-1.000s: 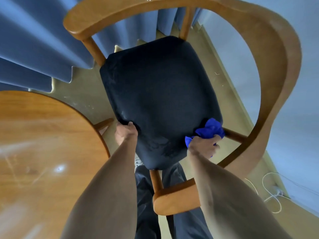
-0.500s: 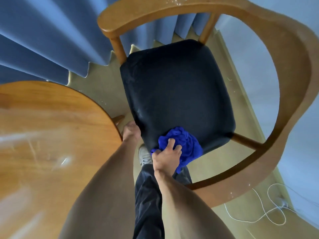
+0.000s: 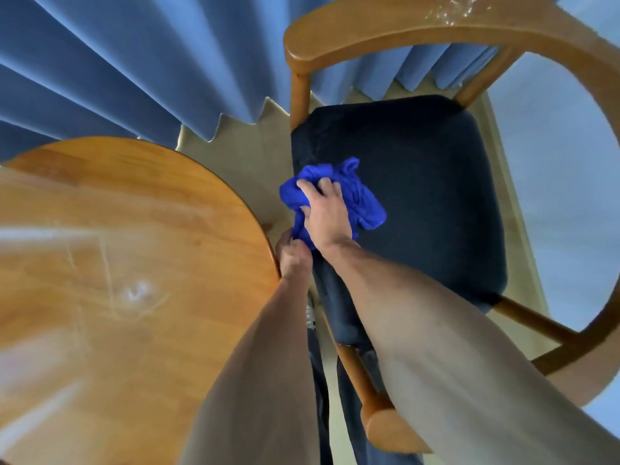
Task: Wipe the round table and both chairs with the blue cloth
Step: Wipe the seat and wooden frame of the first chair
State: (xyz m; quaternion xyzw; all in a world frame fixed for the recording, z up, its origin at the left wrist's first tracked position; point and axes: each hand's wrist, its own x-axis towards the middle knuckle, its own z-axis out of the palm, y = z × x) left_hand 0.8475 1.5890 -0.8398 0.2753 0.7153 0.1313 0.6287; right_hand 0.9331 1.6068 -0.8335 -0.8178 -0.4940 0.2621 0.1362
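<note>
A wooden armchair with a curved backrest (image 3: pixel 436 31) and a dark navy seat cushion (image 3: pixel 429 182) fills the right of the view. My right hand (image 3: pixel 327 213) presses the crumpled blue cloth (image 3: pixel 364 199) onto the seat's front left corner. My left hand (image 3: pixel 293 255) grips the seat's front edge just below the cloth, fingers curled around it and partly hidden. The round wooden table (image 3: pixel 127 246) lies to the left, its rim close to my left hand.
Blue curtains (image 3: pixel 134 62) hang behind the table and chair. A pale wall (image 3: pixel 570 196) stands to the right of the chair. My dark trouser legs and a shoe (image 3: pixel 312 318) show between table and chair, above a beige floor.
My right hand has swept the blue cloth from the seat's front right corner across the front edge to the front left corner. My left hand has kept its hold on the seat edge.
</note>
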